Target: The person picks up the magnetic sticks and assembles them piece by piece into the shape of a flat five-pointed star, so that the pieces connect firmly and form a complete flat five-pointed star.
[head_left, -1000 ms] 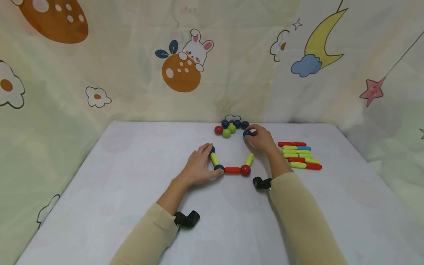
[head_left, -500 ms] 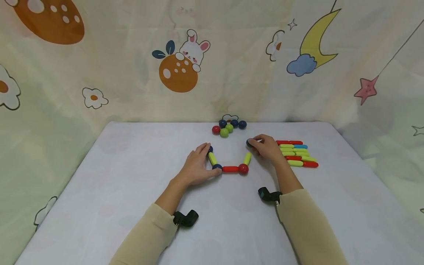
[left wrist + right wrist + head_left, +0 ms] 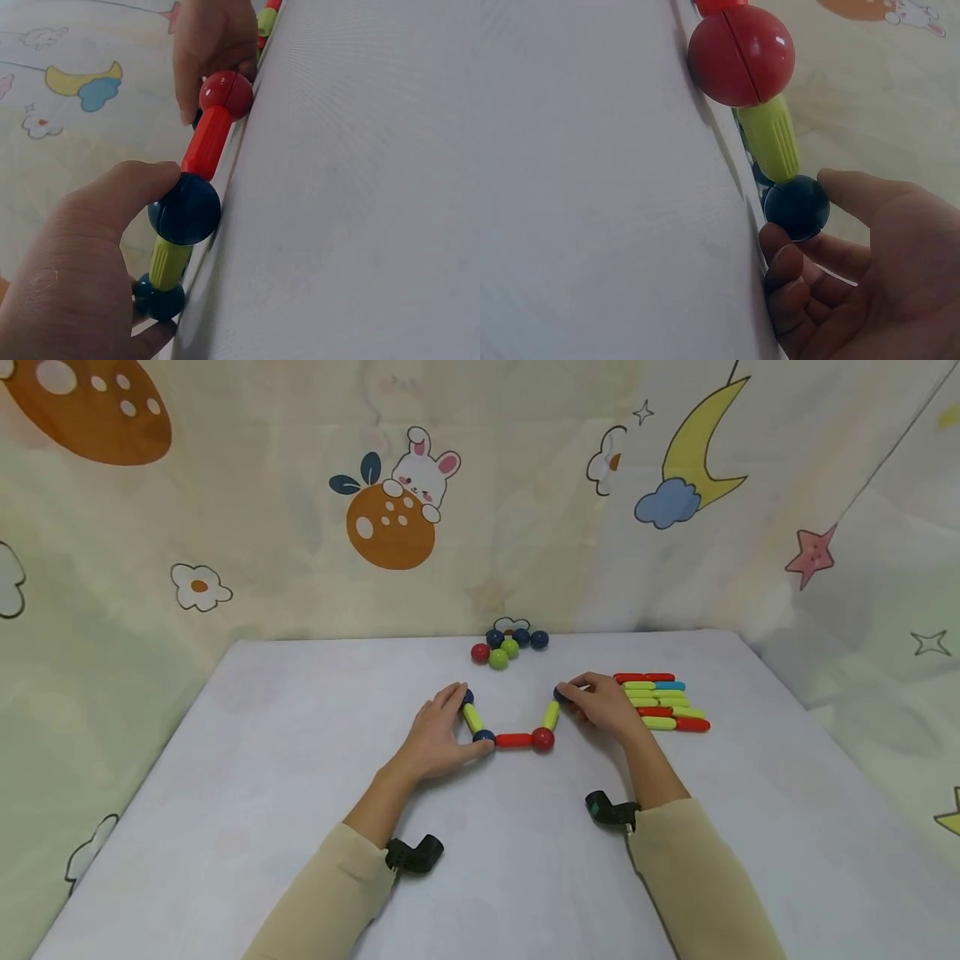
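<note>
My left hand (image 3: 431,739) spans one side of a U-shaped chain of toy balls and rods. Its thumb presses a dark blue ball (image 3: 185,209) at the near corner, while its fingers touch another blue ball (image 3: 160,298) at the far end; a yellow-green rod (image 3: 472,718) joins these two. A red rod (image 3: 514,741) runs from the near corner to a red ball (image 3: 543,739). From there a second yellow-green rod (image 3: 771,140) points away. Between thumb and fingers my right hand (image 3: 603,706) pinches a dark blue ball (image 3: 798,207), right at that rod's free end.
Several loose balls (image 3: 498,658), blue, green and red, lie near the back edge of the white table (image 3: 300,760). Right of my right hand, rods (image 3: 660,702) in red, green and blue lie in rows. A patterned cloth (image 3: 277,502) hangs behind.
My right hand has brought its blue ball from beside the loose balls toward me, to the tip of the right yellow-green rod. The left hand keeps its place on the chain.
</note>
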